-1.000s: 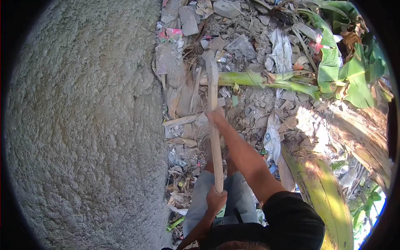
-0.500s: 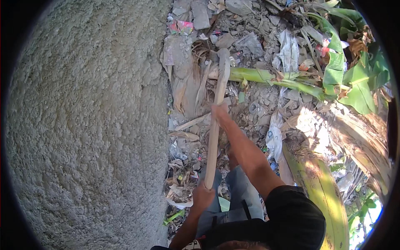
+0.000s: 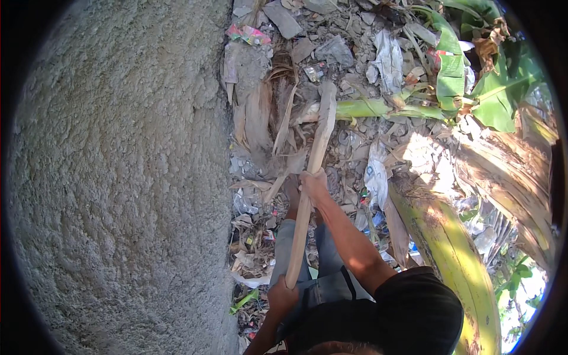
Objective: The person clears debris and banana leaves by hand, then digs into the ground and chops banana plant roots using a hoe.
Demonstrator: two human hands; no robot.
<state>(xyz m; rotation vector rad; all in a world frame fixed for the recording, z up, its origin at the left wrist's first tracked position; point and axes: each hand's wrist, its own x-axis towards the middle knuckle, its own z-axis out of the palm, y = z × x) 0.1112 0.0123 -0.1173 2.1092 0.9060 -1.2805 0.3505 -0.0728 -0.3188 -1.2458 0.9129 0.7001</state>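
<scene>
Both my hands are closed round a long, pale wooden tool handle (image 3: 313, 160). My left hand (image 3: 283, 296) grips its near end, close to my thighs. Farther up, my right hand (image 3: 313, 182) is wrapped about the middle of the shaft. The thick, greyish far end of the handle lies across a green banana stem (image 3: 361, 109) in the view; whether it touches the stem I cannot tell. Any blade or head at that end is hidden. Dry brown plant fibres (image 3: 260, 124) lie to the left of the handle.
A rough grey cement wall (image 3: 130, 177) runs along my left side. Rubble and litter cover the ground, with a white plastic bag (image 3: 387, 62) at the far side. To my right stand a thick yellow-green banana trunk (image 3: 452, 254) and broad green leaves (image 3: 497, 97).
The handle has tilted, its far end going right and slightly nearer. Both hands have come nearer to my body, still gripping it. The whole view has shifted a little.
</scene>
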